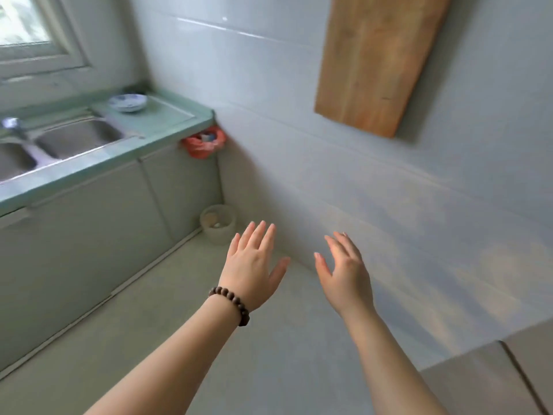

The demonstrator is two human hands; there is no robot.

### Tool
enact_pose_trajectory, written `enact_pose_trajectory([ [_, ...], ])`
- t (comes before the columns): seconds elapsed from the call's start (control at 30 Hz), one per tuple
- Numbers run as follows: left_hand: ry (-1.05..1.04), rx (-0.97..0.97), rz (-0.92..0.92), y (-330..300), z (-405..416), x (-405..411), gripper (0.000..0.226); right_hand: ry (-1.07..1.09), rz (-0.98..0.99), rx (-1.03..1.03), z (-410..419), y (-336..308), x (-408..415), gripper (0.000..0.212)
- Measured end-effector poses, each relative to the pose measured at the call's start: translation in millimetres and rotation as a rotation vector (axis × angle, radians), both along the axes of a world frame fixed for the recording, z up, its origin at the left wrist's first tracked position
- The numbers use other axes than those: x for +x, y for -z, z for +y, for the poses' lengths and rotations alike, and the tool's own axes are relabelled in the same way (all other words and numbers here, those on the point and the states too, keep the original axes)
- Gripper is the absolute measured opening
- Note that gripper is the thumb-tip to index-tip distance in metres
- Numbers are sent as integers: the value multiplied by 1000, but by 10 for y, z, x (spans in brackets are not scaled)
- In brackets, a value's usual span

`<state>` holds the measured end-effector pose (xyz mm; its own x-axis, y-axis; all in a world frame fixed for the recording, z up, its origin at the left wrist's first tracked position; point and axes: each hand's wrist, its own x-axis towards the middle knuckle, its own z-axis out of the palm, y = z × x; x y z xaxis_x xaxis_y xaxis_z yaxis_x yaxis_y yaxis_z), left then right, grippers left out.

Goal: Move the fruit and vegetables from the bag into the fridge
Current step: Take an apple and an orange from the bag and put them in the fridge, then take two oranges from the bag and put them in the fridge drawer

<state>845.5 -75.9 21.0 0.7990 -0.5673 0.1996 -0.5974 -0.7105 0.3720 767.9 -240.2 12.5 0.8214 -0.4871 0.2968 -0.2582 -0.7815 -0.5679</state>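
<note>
Left hand (253, 262): bare, fingers straight and spread, holding nothing — beaded bracelet (230, 304) at wrist.
Right hand (347, 272): bare, fingers loosely extended, holding nothing, just beside the left, both raised over the floor.
Bag: red plastic bag (203, 142) hanging at the counter's end corner, under the green countertop (167, 121) — probably the task's bag, contents too blurred to name.
Direction: up and to the left of both hands, well apart; left hand nearer.
Long axis: bag hangs vertical, mouth up.
Fridge: not in view.
Fruit, vegetables: not identifiable anywhere.
Also there: sink (74, 136), bowl (128, 102) at countertop's back corner, small bin (217, 223) on floor by the wall, cutting board (380, 58) on wall.
Hard to read: motion blur throughout; lower right corner object cut off.
</note>
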Motion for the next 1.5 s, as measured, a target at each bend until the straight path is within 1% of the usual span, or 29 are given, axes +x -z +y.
enact_pose_trajectory([
  [0.17, -288, 8, 61, 211, 1466, 256, 67, -299, 64, 8, 1392, 138, 712, 46],
  [0.33, -566, -11, 97, 313, 2740, 358, 67, -551, 128, -16, 2619, 216, 1186, 46],
  [0.5, -816, -43, 136, 432, 3721, 331, 66, -766, 176, -31, 3627, 263, 1534, 46],
  [0.67, -1011, -78, 184, 600, 4426, 387, 66, -937, 222, -14, 4432, 378, 1902, 46],
  [0.87, -1168, -57, 226, 720, 5160, 915, 66, -1087, 252, 6, 5311, 502, 2681, 45],
  [1.03, -1272, -57, 221, 611, 5779, 1796, 67, -1190, 256, -25, 5999, 445, 3635, 45],
  [1.2, -1325, -67, 178, 448, 6288, 2594, 67, -1240, 228, -41, 6655, 281, 4552, 45],
  [1.33, -1381, -72, 192, 482, 6724, 2907, 68, -1299, 212, -38, 7234, 253, 5013, 46],
  [1.5, -1432, -103, 191, 543, 7398, 3200, 69, -1342, 233, -52, 7957, 365, 5377, 46],
])
